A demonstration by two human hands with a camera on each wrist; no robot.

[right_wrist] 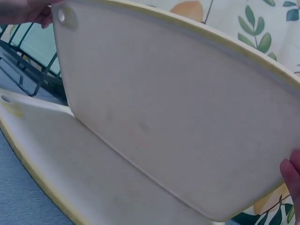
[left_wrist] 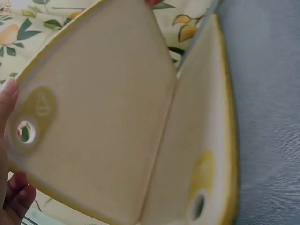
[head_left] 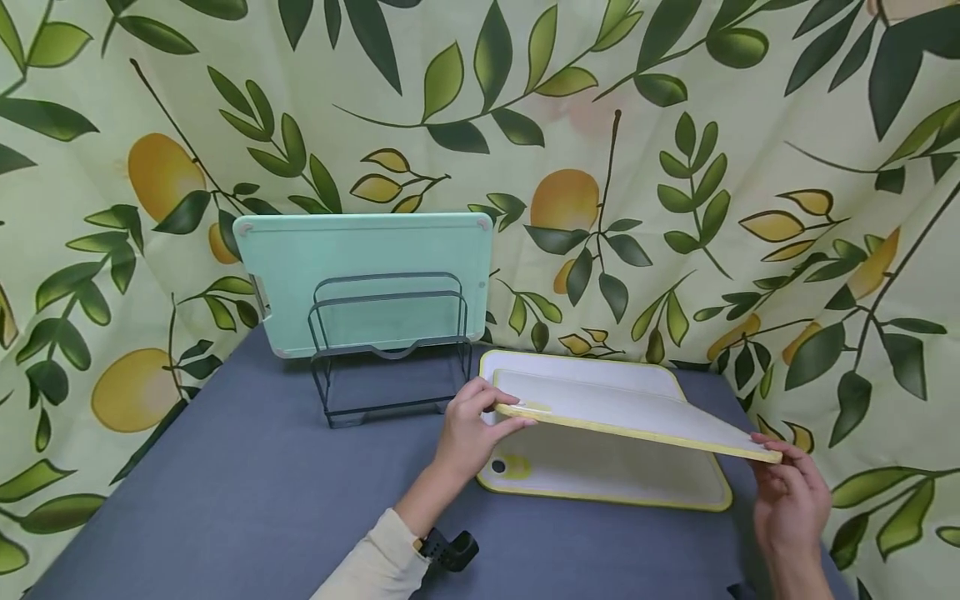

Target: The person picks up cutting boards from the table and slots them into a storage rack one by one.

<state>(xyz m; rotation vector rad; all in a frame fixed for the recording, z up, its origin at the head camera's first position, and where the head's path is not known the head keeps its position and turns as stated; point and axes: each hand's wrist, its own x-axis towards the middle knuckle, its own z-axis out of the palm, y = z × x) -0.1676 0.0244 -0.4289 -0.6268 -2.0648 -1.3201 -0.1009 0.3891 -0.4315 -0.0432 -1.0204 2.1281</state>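
Both my hands hold a white cutting board (head_left: 622, 408) with a yellow rim, its near edge raised and tilted. My left hand (head_left: 468, 425) pinches the near left corner between thumb and fingers. At the right end, my right hand (head_left: 791, 492) grips the other corner. Beneath lies a second white, yellow-rimmed cutting board (head_left: 615, 475) flat on the table. In the left wrist view, the raised board (left_wrist: 103, 103) shows a yellow patch and a hole near the left hand's fingers (left_wrist: 21, 192). Its far long edge meets the lower board (right_wrist: 93, 164) in the right wrist view.
Left of the boards stands a dark wire rack (head_left: 405, 343) on the blue-grey table (head_left: 262, 500). A mint-green cutting board (head_left: 375, 250) stands upright in it. A patterned curtain (head_left: 637, 167) hangs right behind the table. My left wrist carries a black strap (head_left: 450, 550).
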